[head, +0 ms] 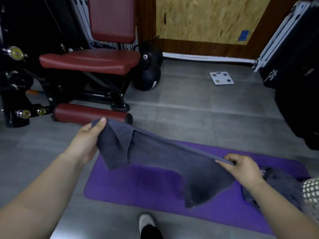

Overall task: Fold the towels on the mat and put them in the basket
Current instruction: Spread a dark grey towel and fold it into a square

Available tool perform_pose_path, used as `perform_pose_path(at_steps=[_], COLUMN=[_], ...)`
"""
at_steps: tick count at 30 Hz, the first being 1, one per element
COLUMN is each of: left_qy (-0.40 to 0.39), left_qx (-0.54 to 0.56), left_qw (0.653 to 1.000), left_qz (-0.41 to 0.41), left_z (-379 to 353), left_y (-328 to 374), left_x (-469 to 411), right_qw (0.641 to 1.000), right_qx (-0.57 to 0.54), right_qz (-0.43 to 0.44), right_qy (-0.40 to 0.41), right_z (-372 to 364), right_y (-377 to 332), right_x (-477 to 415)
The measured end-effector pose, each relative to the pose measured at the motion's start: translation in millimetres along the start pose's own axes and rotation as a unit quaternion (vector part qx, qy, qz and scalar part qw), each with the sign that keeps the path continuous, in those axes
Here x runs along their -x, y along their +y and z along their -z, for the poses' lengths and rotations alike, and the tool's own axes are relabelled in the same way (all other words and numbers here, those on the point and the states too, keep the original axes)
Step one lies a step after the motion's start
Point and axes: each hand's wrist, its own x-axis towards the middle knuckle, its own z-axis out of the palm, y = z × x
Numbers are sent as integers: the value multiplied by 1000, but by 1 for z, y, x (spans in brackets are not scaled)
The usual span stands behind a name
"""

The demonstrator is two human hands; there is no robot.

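Grey floor tiles and a red gym bench frame the purple mat [155, 190] below me. My left hand [86, 140] is closed on one top corner of the grey towel [172, 163], my right hand [245, 168] pinches the other — so it hangs stretched above the mat, its lower edge drooping toward the mat's near edge. More grey towels [279, 185] lie heaped at the mat's right end, beside a perforated basket [310, 190]. I judge this the start of folding: next, bring the corners together evenly.
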Motion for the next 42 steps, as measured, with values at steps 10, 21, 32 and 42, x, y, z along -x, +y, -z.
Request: perform_pose_path(at_steps=[10,21,32,42], left_qy=[12,21,89,55], left_qx=[-24,-145,-219,-397], left_qw=[992,972,968,902], left_qz=[127,181,88,159], left_z=[47,119,143,214], left_y=[-93,-315,-598,-706], left_x=[-26,-250,-430,-309], right_qw=[975,990,994,953], right_qx=[-194,-80,77,287], right_qz=[-73,-81,-67,98], right_qy=[-85,-77,-25,-16], right_z=[-46,-318,-590,-674], right_y=[8,55,181,184], right_x=[-14,-213,-363,-294])
